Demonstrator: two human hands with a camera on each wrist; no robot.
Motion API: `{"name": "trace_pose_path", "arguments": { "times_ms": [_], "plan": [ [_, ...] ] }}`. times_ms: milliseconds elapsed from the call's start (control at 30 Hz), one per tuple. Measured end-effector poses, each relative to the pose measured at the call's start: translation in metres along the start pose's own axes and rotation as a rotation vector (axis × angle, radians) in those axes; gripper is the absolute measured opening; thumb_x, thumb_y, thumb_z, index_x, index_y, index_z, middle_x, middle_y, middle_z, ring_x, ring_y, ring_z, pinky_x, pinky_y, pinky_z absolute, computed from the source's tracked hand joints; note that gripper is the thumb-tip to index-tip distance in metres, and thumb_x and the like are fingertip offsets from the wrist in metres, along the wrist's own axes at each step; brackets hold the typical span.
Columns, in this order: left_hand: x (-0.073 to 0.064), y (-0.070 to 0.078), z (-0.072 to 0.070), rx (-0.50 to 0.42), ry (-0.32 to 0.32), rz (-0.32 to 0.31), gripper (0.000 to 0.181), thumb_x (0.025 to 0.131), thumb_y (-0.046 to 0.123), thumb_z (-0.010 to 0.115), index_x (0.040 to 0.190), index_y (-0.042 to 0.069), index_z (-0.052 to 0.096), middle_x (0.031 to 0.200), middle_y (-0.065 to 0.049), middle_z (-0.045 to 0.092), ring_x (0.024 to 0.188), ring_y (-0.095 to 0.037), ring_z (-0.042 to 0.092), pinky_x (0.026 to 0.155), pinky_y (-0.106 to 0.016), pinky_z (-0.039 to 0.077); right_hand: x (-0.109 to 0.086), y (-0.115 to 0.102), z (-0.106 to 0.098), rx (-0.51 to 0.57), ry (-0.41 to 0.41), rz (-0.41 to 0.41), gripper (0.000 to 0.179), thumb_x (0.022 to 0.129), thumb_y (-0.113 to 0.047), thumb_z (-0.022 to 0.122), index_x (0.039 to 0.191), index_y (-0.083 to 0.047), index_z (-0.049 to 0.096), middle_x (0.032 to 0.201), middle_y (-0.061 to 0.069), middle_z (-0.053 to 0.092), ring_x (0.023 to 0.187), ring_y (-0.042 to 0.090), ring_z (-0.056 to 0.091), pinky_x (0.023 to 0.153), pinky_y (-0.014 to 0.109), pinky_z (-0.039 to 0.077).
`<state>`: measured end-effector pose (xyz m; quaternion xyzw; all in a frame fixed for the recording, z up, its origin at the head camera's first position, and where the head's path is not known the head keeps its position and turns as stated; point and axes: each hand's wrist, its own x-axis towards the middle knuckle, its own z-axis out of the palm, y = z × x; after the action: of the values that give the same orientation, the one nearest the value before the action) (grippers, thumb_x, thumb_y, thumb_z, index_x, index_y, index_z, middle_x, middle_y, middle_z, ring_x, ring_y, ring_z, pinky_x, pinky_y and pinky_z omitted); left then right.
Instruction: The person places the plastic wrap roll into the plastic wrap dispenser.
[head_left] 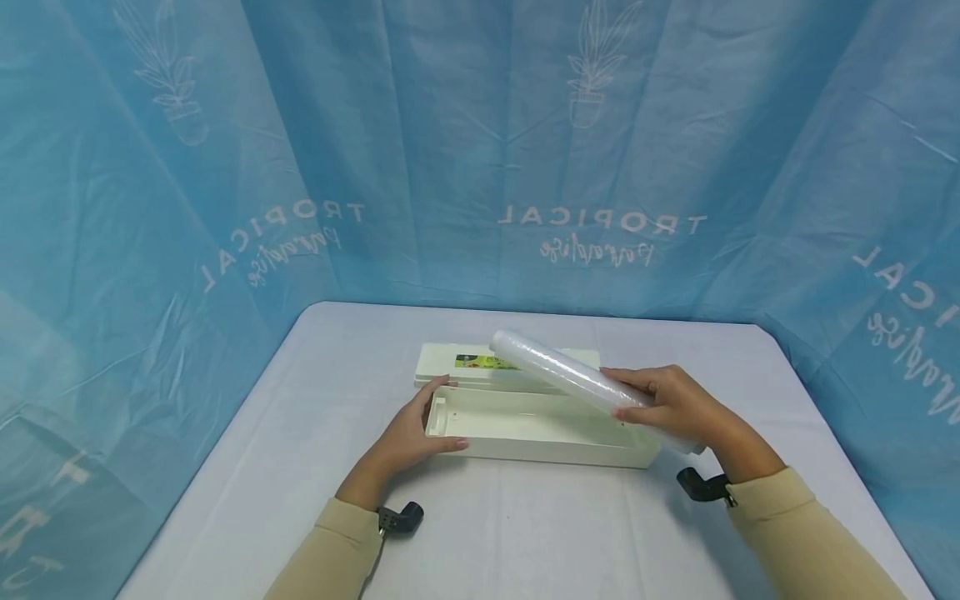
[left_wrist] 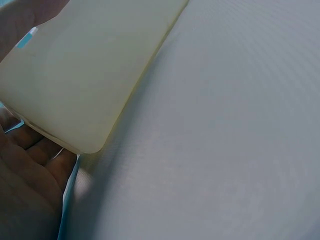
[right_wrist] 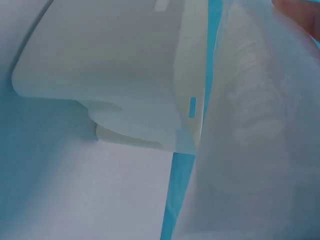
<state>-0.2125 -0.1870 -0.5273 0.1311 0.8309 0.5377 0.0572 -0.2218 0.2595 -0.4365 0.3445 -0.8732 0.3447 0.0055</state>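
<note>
My right hand (head_left: 681, 408) grips a roll of clear plastic wrap (head_left: 551, 365) near its right end. The roll slants up to the left above a long pale green box (head_left: 536, 451), whose open top shows a hollow inside. At the box's left end, my left hand (head_left: 405, 432) holds it, thumb at the front and fingers behind; the left wrist view shows the pale box wall (left_wrist: 95, 75) beside the palm. In the right wrist view the wrap roll (right_wrist: 260, 130) is close up, apart from the box's side (right_wrist: 120, 55).
Behind the box lies a matching pale green lid (head_left: 435, 361) with a colourful label (head_left: 472, 361), partly covered by the roll. A white cloth covers the table (head_left: 540, 533). Blue printed curtains (head_left: 450, 167) surround its back and sides.
</note>
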Motion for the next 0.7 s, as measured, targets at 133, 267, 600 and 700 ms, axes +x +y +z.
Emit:
{"name": "trace_pose_path", "arguments": {
  "times_ms": [133,267,600,700],
  "plan": [
    [0.000,-0.001,0.000,0.003,0.002,-0.005,0.116,0.074,0.032,0.100,0.166,0.022,0.030,0.162,-0.006,0.041,0.141,-0.031,0.049,0.113,-0.050,0.041,0.004,-0.001,-0.002,0.006,-0.015,0.002,0.065,0.086,-0.011,0.090,0.145,-0.004,0.064,0.134,0.014,0.069,0.107,0.020,0.070,0.083,0.037,0.060],
    [0.000,-0.001,0.000,0.000,-0.002,-0.006,0.117,0.074,0.032,0.100,0.166,0.022,0.030,0.162,-0.007,0.041,0.141,-0.031,0.049,0.114,-0.050,0.041,0.007,0.000,-0.003,0.020,-0.027,0.007,0.064,0.087,-0.015,0.090,0.145,-0.005,0.065,0.132,0.014,0.069,0.106,0.019,0.070,0.082,0.036,0.060],
    [-0.001,-0.002,-0.001,-0.008,-0.002,-0.013,0.119,0.072,0.032,0.101,0.167,0.020,0.029,0.162,-0.004,0.042,0.141,-0.031,0.048,0.113,-0.050,0.041,0.011,0.001,-0.002,0.070,-0.051,0.000,0.063,0.089,-0.020,0.088,0.145,-0.005,0.064,0.132,0.011,0.070,0.108,0.019,0.070,0.083,0.030,0.058],
    [-0.001,-0.002,-0.001,-0.001,-0.003,-0.014,0.119,0.072,0.033,0.100,0.167,0.021,0.030,0.162,-0.002,0.042,0.143,-0.031,0.046,0.114,-0.051,0.039,0.012,0.001,-0.001,0.095,-0.056,0.000,0.063,0.089,-0.020,0.088,0.145,-0.005,0.064,0.133,0.011,0.070,0.108,0.019,0.070,0.084,0.029,0.058]
  ]
}}
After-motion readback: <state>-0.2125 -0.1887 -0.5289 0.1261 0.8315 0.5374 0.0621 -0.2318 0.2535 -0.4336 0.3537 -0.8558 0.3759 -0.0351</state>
